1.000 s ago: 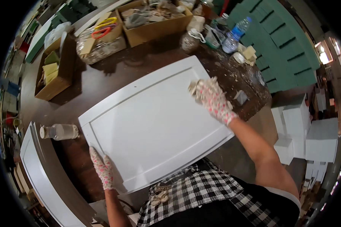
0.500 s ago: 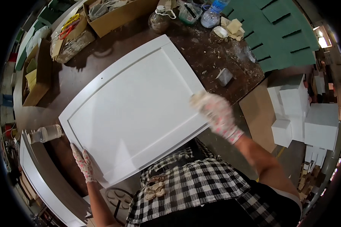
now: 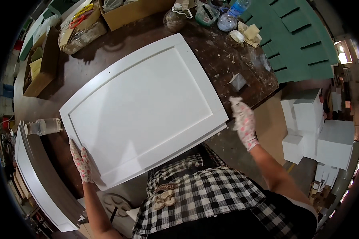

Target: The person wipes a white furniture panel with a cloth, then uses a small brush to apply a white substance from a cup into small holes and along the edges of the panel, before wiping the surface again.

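A white cabinet-door-like panel with a raised frame and one curved side lies tilted across the dark table, overhanging its near edge. Another white edge shows just under its lower right side. My left hand, in a white glove with pink dots, rests along the panel's left edge with fingers stretched. To the right of the panel's right corner, apart from it, my right hand in a matching glove is closed round a crumpled pale rag. Just beyond that hand a small grey block sits on the table.
A clear bottle lies left of the panel, beside stacked curved white panels. Cardboard boxes, a jar and a water bottle line the far side. White boxes stand at right, near a green slotted board.
My right hand has moved from over the panel's right edge outward to the right, off the panel, with the rag. My left hand stays at the left edge; the whole view has shifted slightly.
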{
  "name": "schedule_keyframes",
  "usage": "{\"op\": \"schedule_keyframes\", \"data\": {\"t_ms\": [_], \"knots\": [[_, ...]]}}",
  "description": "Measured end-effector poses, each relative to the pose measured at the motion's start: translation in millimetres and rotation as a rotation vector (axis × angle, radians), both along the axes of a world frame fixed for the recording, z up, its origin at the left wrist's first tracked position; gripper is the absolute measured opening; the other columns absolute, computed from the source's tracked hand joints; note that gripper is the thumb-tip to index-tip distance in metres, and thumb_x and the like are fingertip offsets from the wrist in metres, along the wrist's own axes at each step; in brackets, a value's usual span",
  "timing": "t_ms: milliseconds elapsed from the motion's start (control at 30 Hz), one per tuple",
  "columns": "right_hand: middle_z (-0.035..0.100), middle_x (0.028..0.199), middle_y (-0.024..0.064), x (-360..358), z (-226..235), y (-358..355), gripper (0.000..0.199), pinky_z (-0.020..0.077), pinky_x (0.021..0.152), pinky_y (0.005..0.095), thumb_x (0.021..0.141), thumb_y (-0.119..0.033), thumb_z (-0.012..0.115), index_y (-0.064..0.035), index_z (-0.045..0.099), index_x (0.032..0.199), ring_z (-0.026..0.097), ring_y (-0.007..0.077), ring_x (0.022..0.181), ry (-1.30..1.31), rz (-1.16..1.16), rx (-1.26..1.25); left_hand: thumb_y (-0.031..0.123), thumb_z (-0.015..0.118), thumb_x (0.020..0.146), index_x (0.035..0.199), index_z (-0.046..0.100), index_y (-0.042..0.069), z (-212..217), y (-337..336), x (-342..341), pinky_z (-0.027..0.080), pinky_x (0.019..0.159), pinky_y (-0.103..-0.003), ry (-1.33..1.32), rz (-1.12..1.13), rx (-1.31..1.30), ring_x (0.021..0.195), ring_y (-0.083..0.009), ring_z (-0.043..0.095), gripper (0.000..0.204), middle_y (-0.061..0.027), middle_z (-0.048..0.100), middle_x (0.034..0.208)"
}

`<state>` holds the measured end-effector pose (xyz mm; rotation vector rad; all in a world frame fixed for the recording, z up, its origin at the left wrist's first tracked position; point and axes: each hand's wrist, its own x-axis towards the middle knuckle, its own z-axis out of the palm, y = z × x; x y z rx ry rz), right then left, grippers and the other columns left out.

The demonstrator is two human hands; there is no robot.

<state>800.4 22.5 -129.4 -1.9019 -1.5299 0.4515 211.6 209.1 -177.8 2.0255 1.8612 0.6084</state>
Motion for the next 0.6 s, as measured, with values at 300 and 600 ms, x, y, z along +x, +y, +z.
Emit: {"op": "schedule_keyframes", "data": {"t_ms": [300, 600], "knots": [[0.057, 0.119, 0.0148, -117, -21, 28, 0.038, 0.0382, 0.105, 0.052, 0.09, -0.027, 0.057, -0.005, 0.055, 0.12, 0.049, 0.0328, 0.119, -0.645, 0.58, 0.164, 0.01, 0.04, 0.098, 0.142, 0.037, 0.001, 7, 3, 15, 0.028, 0.111, -0.033, -0.382, 0.05, 0.008, 0.133, -0.0249, 0.038, 0.045, -0.0149, 0.04, 0.143], [0.046, 0.133, 0.0224, -377, -5, 104, 0.043, 0.0369, 0.107, 0.0523, 0.095, -0.026, 0.049, -0.0078, 0.043, 0.133, 0.039, 0.0341, 0.131, -0.232, 1.305, 0.144, 0.004, 0.053, 0.093, 0.137, 0.049, 0.009, 5, 18, -17, 0.035, 0.101, -0.024, -0.74, -0.141, -0.236, 0.119, -0.0118, 0.046, 0.044, -0.002, 0.051, 0.129]]}}
